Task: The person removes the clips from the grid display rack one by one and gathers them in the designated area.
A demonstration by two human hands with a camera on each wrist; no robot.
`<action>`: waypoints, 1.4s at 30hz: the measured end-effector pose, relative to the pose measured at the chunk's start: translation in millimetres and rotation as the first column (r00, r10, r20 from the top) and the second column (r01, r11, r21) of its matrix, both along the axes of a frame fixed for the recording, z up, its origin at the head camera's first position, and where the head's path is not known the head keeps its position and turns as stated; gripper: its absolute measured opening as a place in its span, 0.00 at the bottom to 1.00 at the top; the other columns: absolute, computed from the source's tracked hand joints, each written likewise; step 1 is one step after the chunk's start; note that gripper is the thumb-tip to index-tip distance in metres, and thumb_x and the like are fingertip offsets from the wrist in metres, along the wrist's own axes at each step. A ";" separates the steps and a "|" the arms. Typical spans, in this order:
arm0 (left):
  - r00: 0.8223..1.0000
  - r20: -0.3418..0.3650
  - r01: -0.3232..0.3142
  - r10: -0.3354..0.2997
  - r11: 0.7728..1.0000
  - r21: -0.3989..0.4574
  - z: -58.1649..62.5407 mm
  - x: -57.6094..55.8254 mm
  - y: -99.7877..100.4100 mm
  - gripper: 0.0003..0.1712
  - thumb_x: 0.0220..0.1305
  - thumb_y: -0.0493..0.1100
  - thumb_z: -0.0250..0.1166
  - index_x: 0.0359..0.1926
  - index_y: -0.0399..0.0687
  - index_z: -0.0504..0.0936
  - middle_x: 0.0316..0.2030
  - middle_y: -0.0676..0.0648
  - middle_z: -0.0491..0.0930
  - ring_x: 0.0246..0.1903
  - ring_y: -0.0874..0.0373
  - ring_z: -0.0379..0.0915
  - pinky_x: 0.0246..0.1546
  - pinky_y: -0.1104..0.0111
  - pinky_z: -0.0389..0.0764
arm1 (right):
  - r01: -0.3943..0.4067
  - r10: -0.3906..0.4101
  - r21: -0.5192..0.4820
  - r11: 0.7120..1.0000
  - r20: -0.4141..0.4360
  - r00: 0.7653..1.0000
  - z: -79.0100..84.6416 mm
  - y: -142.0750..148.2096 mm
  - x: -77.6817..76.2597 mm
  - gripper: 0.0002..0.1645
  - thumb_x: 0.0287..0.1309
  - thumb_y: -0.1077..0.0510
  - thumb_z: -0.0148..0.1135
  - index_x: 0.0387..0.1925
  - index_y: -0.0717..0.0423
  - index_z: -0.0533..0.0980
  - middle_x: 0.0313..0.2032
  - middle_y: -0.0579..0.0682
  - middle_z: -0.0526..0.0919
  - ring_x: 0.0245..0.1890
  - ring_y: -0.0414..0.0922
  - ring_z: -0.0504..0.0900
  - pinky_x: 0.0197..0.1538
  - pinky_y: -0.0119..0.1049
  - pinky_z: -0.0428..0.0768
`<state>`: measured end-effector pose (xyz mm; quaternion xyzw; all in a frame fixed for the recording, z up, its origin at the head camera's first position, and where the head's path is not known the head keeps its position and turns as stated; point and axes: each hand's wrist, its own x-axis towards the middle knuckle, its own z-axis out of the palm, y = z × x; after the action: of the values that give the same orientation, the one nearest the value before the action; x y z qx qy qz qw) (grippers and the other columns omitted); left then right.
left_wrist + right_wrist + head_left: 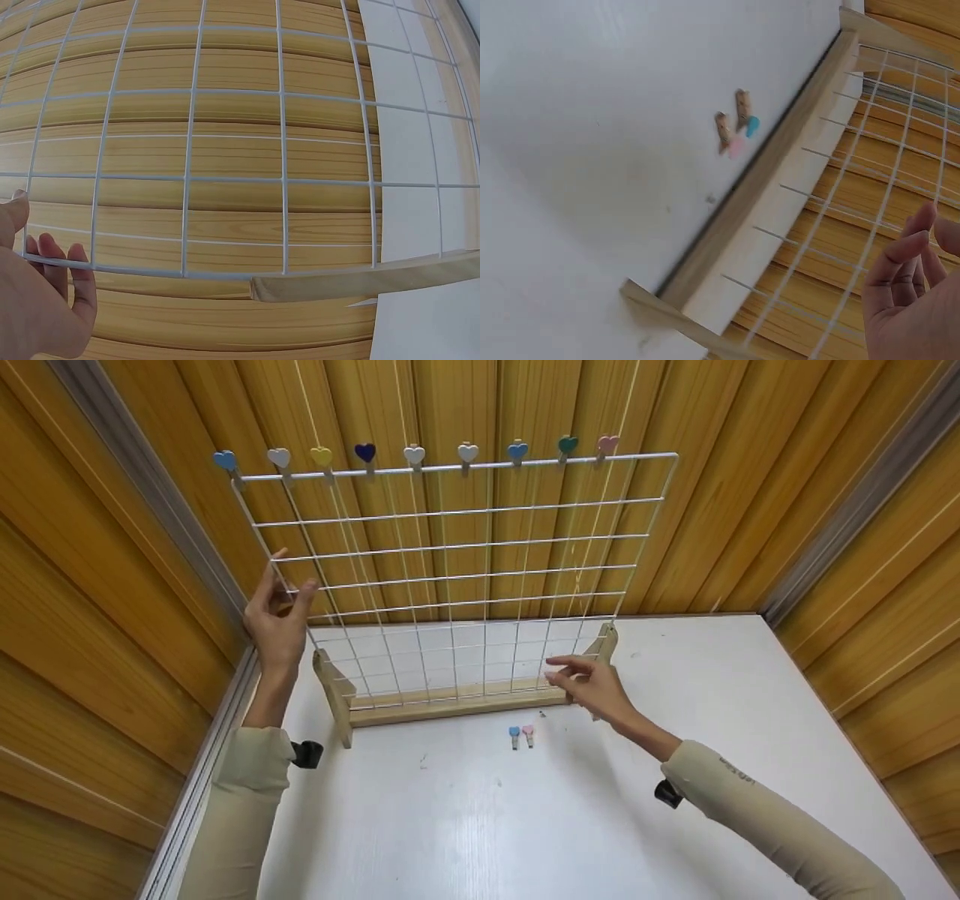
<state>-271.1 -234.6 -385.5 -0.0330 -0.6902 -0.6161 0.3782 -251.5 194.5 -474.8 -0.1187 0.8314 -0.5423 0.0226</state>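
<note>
A white wire grid panel (469,544) stands upright in a wooden stand (450,711). My left hand (279,622) holds the panel's left edge, thumb in front and fingers round behind the edge wire; the left wrist view shows this hand (52,300) at the corner of a mesh square. Along the panel's top wire sit several small heart clips, among them a yellow heart clip (321,455) and a pink heart clip (608,444). Before the panel's lower right part hovers my right hand (596,688), fingers loosely bent, nothing between thumb and index finger.
Two loose clips, a blue heart clip (514,736) and a pink heart clip (529,735), lie side by side on the white table (465,825) in front of the stand. Wood-patterned walls (720,510) enclose the table at the back and both sides.
</note>
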 end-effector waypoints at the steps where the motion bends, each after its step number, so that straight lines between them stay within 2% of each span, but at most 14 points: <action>1: 1.000 0.000 -0.001 0.001 1.000 0.002 1.1 1.3 0.6 0.26 0.66 0.32 0.68 0.65 0.40 0.77 0.29 0.57 0.69 0.28 0.67 0.67 0.34 0.75 0.70 | 0.001 -0.001 -0.002 1.000 -0.028 1.000 11.0 1.2 -2.1 0.19 0.67 0.59 0.66 0.56 0.62 0.81 0.38 0.58 0.87 0.21 0.40 0.80 0.26 0.26 0.75; 5: 1.000 0.005 0.005 -0.005 1.000 0.012 11.1 12.6 6.3 0.25 0.66 0.31 0.66 0.64 0.37 0.77 0.28 0.56 0.70 0.29 0.66 0.67 0.34 0.74 0.70 | 0.002 -0.001 0.007 1.000 -0.153 0.988 57.1 5.2 -10.9 0.18 0.66 0.60 0.67 0.55 0.62 0.82 0.40 0.60 0.87 0.20 0.40 0.80 0.27 0.25 0.78; 9: 0.999 0.037 -0.006 0.006 1.000 0.004 21.0 22.6 12.3 0.25 0.66 0.32 0.67 0.64 0.40 0.78 0.29 0.57 0.71 0.29 0.66 0.69 0.35 0.74 0.70 | 0.023 -0.027 -0.020 1.000 -0.254 0.967 107.9 11.0 -19.5 0.17 0.66 0.60 0.67 0.54 0.62 0.82 0.40 0.51 0.88 0.22 0.36 0.80 0.29 0.25 0.79; 11: 0.999 0.052 -0.016 0.016 1.000 0.001 22.2 23.0 13.9 0.25 0.67 0.32 0.67 0.64 0.41 0.78 0.29 0.56 0.71 0.30 0.66 0.69 0.35 0.74 0.70 | 0.034 -0.055 -0.073 0.997 -0.307 0.950 133.1 14.0 -23.7 0.16 0.66 0.62 0.67 0.53 0.62 0.82 0.38 0.44 0.87 0.22 0.36 0.80 0.29 0.26 0.79; 14: 0.998 0.053 -0.024 0.024 1.000 -0.002 19.2 18.4 14.0 0.25 0.67 0.32 0.67 0.64 0.40 0.78 0.30 0.57 0.70 0.30 0.66 0.68 0.35 0.75 0.70 | 0.056 -0.114 -0.169 0.984 -0.363 0.925 165.2 17.0 -29.4 0.13 0.65 0.63 0.67 0.49 0.65 0.83 0.35 0.39 0.87 0.20 0.36 0.79 0.27 0.25 0.78; 20: 0.999 0.038 -0.008 0.007 1.000 0.010 21.2 18.9 16.2 0.24 0.67 0.31 0.66 0.63 0.37 0.77 0.29 0.56 0.70 0.29 0.66 0.66 0.35 0.75 0.70 | 0.060 -0.211 -0.370 0.927 -0.383 0.899 206.4 14.9 -33.0 0.07 0.63 0.60 0.71 0.40 0.58 0.84 0.34 0.46 0.86 0.16 0.39 0.77 0.23 0.24 0.74; 22: 1.000 0.026 0.003 -0.004 1.000 0.013 20.9 17.8 16.3 0.24 0.67 0.31 0.66 0.63 0.36 0.77 0.29 0.55 0.70 0.29 0.66 0.66 0.34 0.75 0.70 | 0.049 -0.232 -0.418 0.907 -0.399 0.887 216.5 13.0 -32.7 0.07 0.62 0.60 0.71 0.41 0.57 0.84 0.34 0.48 0.86 0.16 0.39 0.76 0.22 0.25 0.73; 26: 1.000 0.013 0.006 -0.006 1.000 0.007 20.9 17.0 16.1 0.24 0.67 0.31 0.66 0.63 0.35 0.77 0.29 0.56 0.71 0.29 0.66 0.67 0.34 0.75 0.70 | 0.041 -0.282 -0.476 0.879 -0.448 0.848 230.2 7.3 -35.3 0.10 0.61 0.62 0.72 0.44 0.58 0.83 0.37 0.50 0.84 0.15 0.38 0.74 0.21 0.25 0.72; 30: 1.000 0.014 -0.006 0.006 1.000 -0.006 21.0 17.4 15.3 0.24 0.67 0.32 0.66 0.63 0.37 0.78 0.30 0.56 0.71 0.30 0.67 0.68 0.35 0.74 0.71 | 0.023 -0.285 -0.466 0.884 -0.499 0.818 239.0 0.6 -40.5 0.18 0.62 0.63 0.70 0.54 0.58 0.81 0.45 0.52 0.83 0.17 0.38 0.75 0.23 0.25 0.73; 32: 1.000 0.028 -0.011 0.012 1.000 -0.012 20.9 17.8 14.9 0.23 0.68 0.33 0.66 0.63 0.38 0.78 0.30 0.56 0.71 0.30 0.66 0.68 0.36 0.74 0.71 | 0.005 -0.254 -0.440 0.898 -0.511 0.821 242.1 -3.0 -42.9 0.23 0.63 0.64 0.69 0.60 0.59 0.78 0.50 0.53 0.82 0.18 0.38 0.77 0.24 0.25 0.74; 35: 0.998 0.050 -0.033 0.035 0.999 -0.023 20.1 17.6 14.3 0.23 0.68 0.34 0.66 0.64 0.40 0.78 0.30 0.55 0.69 0.31 0.65 0.67 0.38 0.74 0.71 | -0.026 -0.191 -0.405 0.914 -0.485 0.853 245.2 -9.3 -45.6 0.27 0.65 0.66 0.65 0.65 0.61 0.74 0.53 0.52 0.80 0.21 0.38 0.78 0.25 0.24 0.75; 39: 0.995 0.066 -0.072 0.075 0.996 -0.042 17.8 17.8 15.1 0.23 0.69 0.36 0.66 0.64 0.43 0.79 0.30 0.53 0.67 0.31 0.64 0.65 0.39 0.74 0.70 | -0.040 -0.144 -0.384 0.923 -0.439 0.887 244.5 -15.6 -46.9 0.27 0.67 0.67 0.62 0.66 0.61 0.73 0.54 0.49 0.80 0.21 0.38 0.79 0.25 0.24 0.76; 42: 0.994 0.074 -0.078 0.080 0.996 -0.038 15.9 18.0 16.3 0.23 0.69 0.36 0.66 0.65 0.44 0.79 0.30 0.52 0.66 0.31 0.63 0.64 0.36 0.72 0.67 | -0.036 -0.141 -0.379 0.925 -0.429 0.892 243.1 -16.9 -47.3 0.25 0.68 0.68 0.61 0.65 0.61 0.74 0.53 0.48 0.81 0.20 0.38 0.80 0.24 0.25 0.76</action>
<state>-253.1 -218.4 -369.6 0.0110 -0.7152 -0.5894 0.3755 -298.8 177.6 -231.6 -0.2196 0.6970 -0.6503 -0.2076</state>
